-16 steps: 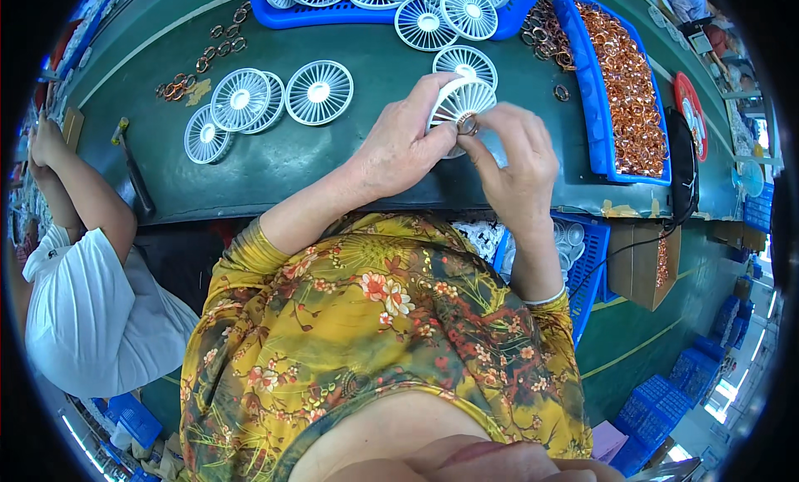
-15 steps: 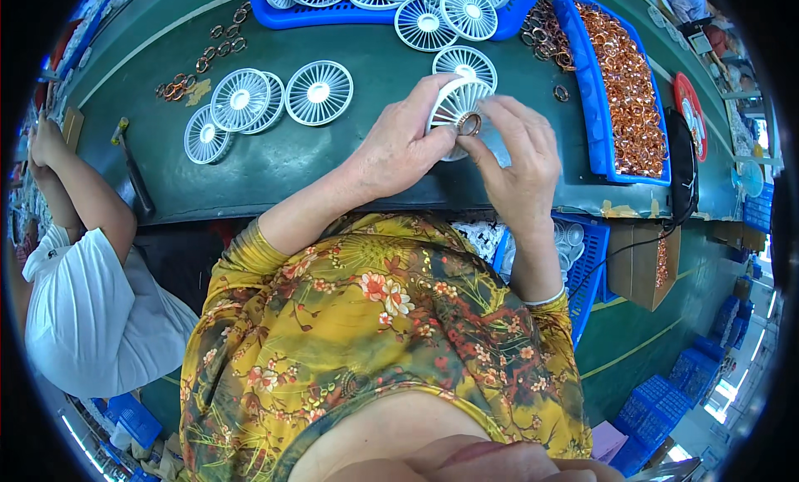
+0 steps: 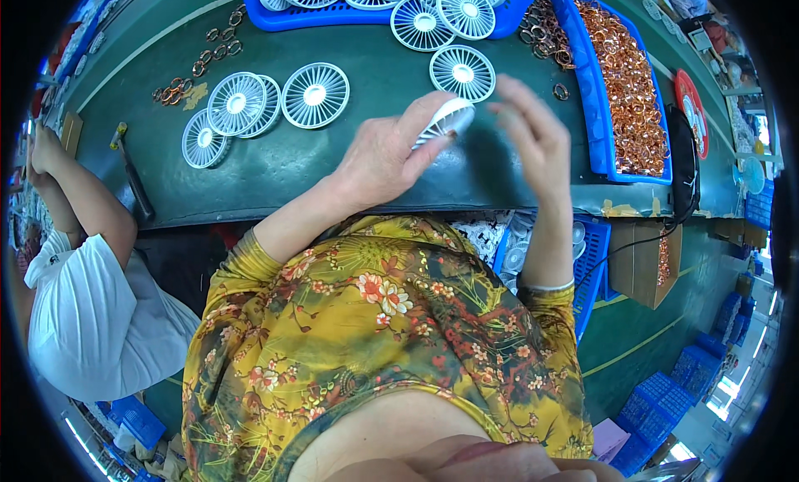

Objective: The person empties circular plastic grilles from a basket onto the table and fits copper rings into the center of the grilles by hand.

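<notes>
Both hands have parted; left hand (image 3: 384, 153) keeps grille (image 3: 443, 119); right hand (image 3: 533, 132) lifted.

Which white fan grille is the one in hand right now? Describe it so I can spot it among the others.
Start at the green workbench and find the left hand near its middle. The white fan grille sits pinched between that thumb and fingers, below the blue tray. Unlike the grilles lying flat on the bench, it is lifted and tilted on edge.

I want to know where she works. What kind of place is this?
Probably a small factory assembly bench: white fan grilles lie about, a blue tray holds copper rings, and the left hand holds one grille.
</notes>
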Demonstrator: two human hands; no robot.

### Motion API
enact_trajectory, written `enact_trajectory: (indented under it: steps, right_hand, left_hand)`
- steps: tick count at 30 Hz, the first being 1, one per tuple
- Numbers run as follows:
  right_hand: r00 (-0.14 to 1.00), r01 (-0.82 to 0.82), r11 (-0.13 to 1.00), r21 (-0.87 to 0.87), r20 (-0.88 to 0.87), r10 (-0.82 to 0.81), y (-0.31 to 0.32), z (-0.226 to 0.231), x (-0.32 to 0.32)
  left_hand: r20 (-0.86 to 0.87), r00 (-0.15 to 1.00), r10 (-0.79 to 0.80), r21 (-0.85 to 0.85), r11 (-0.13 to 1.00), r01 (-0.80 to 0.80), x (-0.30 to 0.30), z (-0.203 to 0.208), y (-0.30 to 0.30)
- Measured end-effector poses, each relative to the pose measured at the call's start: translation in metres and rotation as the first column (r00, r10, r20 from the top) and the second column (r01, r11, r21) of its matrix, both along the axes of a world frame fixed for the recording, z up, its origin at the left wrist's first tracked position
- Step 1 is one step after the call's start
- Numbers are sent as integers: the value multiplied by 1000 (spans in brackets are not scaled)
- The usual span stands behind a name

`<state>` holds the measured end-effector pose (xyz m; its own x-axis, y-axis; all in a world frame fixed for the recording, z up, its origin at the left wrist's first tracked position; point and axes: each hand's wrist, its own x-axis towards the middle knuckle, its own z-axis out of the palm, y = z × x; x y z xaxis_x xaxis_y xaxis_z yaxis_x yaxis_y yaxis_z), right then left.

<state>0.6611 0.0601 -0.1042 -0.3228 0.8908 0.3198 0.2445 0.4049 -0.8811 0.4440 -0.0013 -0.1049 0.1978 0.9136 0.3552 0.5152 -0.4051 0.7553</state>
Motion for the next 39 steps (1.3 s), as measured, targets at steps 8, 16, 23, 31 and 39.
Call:
enact_trajectory:
  steps: [8, 16, 23, 31, 39]
  right_hand:
    - [447, 466, 809, 358, 694, -564, 60, -24, 54]
    - [569, 497, 772, 396, 523, -634, 63, -31, 55]
    - [615, 363, 847, 387, 583, -530, 33, -31, 48]
    - [954, 262, 909, 325, 57, -295, -14, -4, 16]
    - [977, 139, 821, 554, 60, -206, -26, 13, -24]
  left_hand:
    - [-574, 710, 407, 285, 913, -293, -33, -19, 0]
    - [-456, 873, 172, 293, 956, -35, 11, -5, 40]
    - [-568, 803, 182, 315, 949, 8, 24, -32, 82]
    - [379, 918, 116, -188, 981, -46, 13, -15, 54]
    - [603, 790, 110, -389, 905, 170, 19, 14, 21]
